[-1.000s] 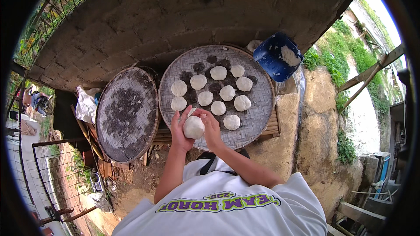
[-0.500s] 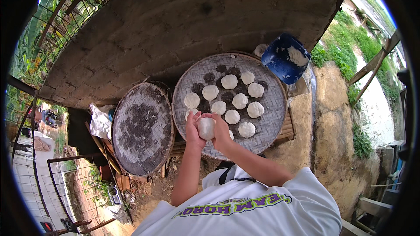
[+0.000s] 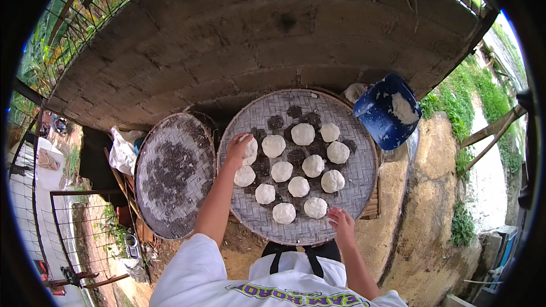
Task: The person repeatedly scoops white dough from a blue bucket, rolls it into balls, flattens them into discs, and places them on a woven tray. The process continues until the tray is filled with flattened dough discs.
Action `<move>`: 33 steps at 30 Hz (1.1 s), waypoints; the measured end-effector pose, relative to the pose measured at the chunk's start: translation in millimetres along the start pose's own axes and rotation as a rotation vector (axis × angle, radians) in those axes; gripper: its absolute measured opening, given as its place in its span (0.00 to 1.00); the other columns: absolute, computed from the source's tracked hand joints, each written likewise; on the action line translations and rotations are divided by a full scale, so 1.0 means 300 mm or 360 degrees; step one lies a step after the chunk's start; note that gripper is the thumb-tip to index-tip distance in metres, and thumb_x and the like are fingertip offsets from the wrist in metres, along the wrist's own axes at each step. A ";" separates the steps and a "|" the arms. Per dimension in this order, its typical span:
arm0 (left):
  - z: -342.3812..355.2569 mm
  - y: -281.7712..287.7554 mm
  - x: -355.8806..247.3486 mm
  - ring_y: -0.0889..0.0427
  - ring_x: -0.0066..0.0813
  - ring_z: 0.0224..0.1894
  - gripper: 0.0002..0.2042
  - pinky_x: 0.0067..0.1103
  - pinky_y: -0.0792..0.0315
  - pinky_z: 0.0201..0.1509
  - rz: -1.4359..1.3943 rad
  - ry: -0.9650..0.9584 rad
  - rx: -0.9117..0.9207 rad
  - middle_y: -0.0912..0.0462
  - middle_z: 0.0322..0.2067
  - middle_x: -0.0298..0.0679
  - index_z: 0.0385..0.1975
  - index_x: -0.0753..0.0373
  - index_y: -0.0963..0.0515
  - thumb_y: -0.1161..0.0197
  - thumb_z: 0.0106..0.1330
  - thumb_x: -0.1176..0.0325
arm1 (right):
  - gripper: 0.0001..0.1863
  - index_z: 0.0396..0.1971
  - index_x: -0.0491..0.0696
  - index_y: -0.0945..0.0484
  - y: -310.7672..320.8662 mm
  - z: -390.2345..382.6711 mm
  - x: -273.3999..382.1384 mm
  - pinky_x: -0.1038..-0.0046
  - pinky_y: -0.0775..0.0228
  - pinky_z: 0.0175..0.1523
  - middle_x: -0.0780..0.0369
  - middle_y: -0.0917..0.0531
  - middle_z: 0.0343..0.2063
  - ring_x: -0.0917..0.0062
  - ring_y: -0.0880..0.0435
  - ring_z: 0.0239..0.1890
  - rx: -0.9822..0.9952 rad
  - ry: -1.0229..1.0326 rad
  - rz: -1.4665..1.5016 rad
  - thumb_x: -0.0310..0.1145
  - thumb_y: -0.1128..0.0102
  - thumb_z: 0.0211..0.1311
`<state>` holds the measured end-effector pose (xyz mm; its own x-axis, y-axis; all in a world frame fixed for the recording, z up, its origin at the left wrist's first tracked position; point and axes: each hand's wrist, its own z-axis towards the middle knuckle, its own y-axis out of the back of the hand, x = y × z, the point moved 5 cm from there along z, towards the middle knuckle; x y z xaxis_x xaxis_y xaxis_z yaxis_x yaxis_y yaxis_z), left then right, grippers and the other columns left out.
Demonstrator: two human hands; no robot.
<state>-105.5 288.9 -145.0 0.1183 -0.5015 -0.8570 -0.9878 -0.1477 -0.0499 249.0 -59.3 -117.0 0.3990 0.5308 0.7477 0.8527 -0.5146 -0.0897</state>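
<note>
Tray (image 3: 357,186) first: right hand (image 3: 342,227) hangs loose by the near-right rim, nothing visible in it. Left hand (image 3: 235,152) curls round a white ball (image 3: 251,150) at the left side, can't tell if the grip's tight. Soft touch probably keeps it round.

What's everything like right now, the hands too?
Left hand: at a white ball, partly hiding it; grip unclear
Right hand: open, holding nothing
Other white balls: lumpy, sitting on the big round tray
Big round tray: loaded, dark-patched
Smaller tray: dark-stained in the middle
Blue container: white stuff inside
White bag: crumpled
</note>
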 end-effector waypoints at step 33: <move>0.400 -0.258 0.101 0.34 0.50 0.72 0.17 0.40 0.40 0.74 0.2358 -0.1017 0.0399 0.29 0.68 0.47 0.60 0.60 0.24 0.48 0.75 0.67 | 0.25 0.61 0.45 0.24 0.510 1.327 1.078 0.56 0.35 0.69 0.51 0.25 0.61 0.55 0.30 0.68 -0.0794 0.1638 -0.1895 0.40 0.41 0.67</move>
<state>-37.5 387.5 -228.7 -0.8905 0.3534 -0.2865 -0.1912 0.2807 0.9406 642.8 301.7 -151.0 -0.9094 0.2242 0.3504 0.2299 -0.4309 0.8726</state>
